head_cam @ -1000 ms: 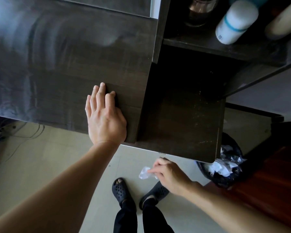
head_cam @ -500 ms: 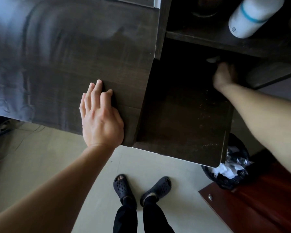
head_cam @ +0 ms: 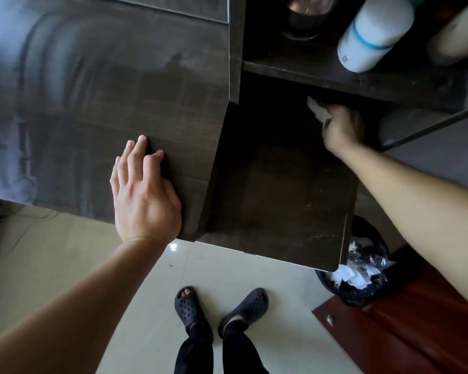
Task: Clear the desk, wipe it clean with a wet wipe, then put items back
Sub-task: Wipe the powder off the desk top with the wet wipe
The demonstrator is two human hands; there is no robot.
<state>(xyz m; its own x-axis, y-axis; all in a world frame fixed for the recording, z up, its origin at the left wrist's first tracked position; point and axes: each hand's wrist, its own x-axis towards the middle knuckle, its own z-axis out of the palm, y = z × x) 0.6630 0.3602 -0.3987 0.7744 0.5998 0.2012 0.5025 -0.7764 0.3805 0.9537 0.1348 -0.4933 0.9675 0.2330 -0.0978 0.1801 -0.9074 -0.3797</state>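
The wet wipe [head_cam: 317,110] is held bunched in the right hand [head_cam: 339,128], with the fingers curled over it. The hand is at the back of the lower side surface [head_cam: 276,190], just under the shelf [head_cam: 335,79] where a white bottle with a blue band [head_cam: 373,36] is seen. Only a crumpled white corner of the wipe shows, sticking out up and left of the knuckles; the rest is hidden beneath the hand. The wipe is judged light, limp and damp, with nothing stiff to push with. It is best taken as a wad under the fingertips and pressed flat, or it will likely roll up and slip free. The left hand [head_cam: 143,195] is laid flat on the desk top [head_cam: 119,90] near its front edge, fingers straight, nothing held, well apart from the wipe.
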